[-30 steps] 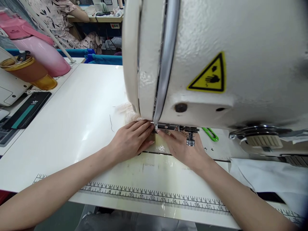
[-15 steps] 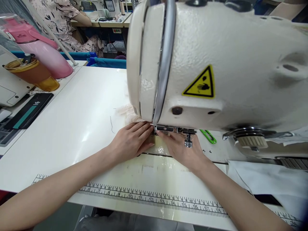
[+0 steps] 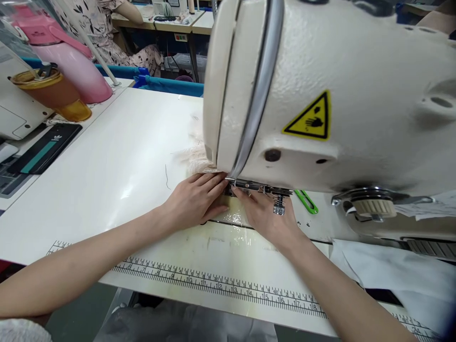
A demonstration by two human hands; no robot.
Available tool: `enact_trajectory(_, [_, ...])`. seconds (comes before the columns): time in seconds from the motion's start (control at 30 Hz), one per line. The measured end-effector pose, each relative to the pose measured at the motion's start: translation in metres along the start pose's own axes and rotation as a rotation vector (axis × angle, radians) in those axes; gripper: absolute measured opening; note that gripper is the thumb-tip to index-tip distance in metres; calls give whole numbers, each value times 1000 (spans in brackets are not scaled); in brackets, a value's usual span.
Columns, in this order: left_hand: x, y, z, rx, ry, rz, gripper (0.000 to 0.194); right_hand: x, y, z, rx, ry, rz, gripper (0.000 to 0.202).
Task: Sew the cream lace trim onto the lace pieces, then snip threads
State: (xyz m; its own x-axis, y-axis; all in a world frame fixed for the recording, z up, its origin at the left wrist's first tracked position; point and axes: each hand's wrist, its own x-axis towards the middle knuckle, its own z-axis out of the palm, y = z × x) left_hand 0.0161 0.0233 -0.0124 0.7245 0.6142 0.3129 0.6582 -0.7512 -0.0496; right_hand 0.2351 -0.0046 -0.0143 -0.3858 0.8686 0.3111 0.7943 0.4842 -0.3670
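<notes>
A cream sewing machine [image 3: 313, 61] with a yellow warning triangle stands over the white table [image 3: 124, 142]. Under its left end lies pale, frilly lace fabric [image 3: 200, 159]. My left hand [image 3: 195, 199] lies flat at the near edge of the lace, fingers stretched toward the needle area. Across from it, my right hand [image 3: 269, 213] is partly hidden behind the metal thread tensioner [image 3: 279, 204]; its thumb and index side point at the needle area. Whether it pinches any fabric is hidden.
Green snips [image 3: 307, 202] lie right of my right hand. White cloth [image 3: 392, 270] is at the right. A pink bottle [image 3: 71, 66], an amber cup [image 3: 53, 95] and a black case [image 3: 46, 147] sit at the left. A person in floral clothing [image 3: 103, 33] sits beyond.
The head view has shifted, so the machine appears farther right and the table slightly higher. Both hands keep nearly the same place by the needle; a little more lace shows.
</notes>
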Motion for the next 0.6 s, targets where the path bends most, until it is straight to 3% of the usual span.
enact_trajectory(0.3, [0, 1, -1, -54, -86, -51, 52, 2, 7, 12, -20, 69, 125, 30])
enact_trajectory(0.6, [-4, 2, -2, 21, -24, -60, 57, 7, 7, -6, -115, -4, 103, 37])
